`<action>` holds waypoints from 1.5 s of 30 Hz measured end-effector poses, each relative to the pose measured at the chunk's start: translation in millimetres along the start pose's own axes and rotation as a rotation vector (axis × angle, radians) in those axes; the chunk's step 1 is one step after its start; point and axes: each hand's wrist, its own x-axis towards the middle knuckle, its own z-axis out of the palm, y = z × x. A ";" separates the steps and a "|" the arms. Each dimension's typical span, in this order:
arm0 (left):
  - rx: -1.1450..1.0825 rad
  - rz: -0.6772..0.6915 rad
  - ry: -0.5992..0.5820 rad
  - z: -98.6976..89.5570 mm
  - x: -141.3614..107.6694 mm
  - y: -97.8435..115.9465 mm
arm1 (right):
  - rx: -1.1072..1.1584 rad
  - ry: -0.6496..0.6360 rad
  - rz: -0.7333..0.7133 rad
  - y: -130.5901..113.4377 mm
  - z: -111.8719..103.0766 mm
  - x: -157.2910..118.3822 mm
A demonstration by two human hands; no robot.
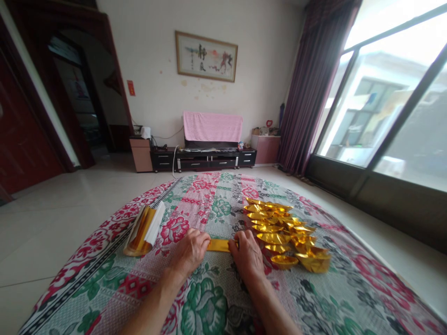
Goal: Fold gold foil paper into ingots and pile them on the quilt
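Note:
A folded strip of gold foil paper (218, 245) lies across the middle of the flowered cloth, held at both ends. My left hand (193, 247) is closed on its left end, fingers pressed together. At the other end, my right hand (247, 251) pinches the strip, its knuckles bent. Close by on the right stand folded gold paper ingots (274, 238), several of them in rows. Off to the left rests a curled stack of gold and white paper sheets (144, 229). The palms and some fingertips are hidden from view.
A round table with a flowered tablecloth (206, 298) fills the foreground. Beyond it are a low black TV cabinet (208, 163), a pink cloth (212, 125) draped above it, and a framed picture (206, 56). Windows and a purple curtain (310, 93) stand on the right.

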 end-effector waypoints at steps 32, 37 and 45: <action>0.043 -0.114 0.067 -3.7 -2.8 2.6 | -0.202 -0.030 -0.104 -8.2 -4.4 1.0; 0.049 -0.101 0.064 -5.0 -2.9 2.1 | -0.224 -0.027 -0.188 -6.6 -4.3 1.4; 0.077 -0.088 0.062 -5.3 -2.9 2.4 | -0.152 -0.054 -0.119 -9.6 -9.9 -2.0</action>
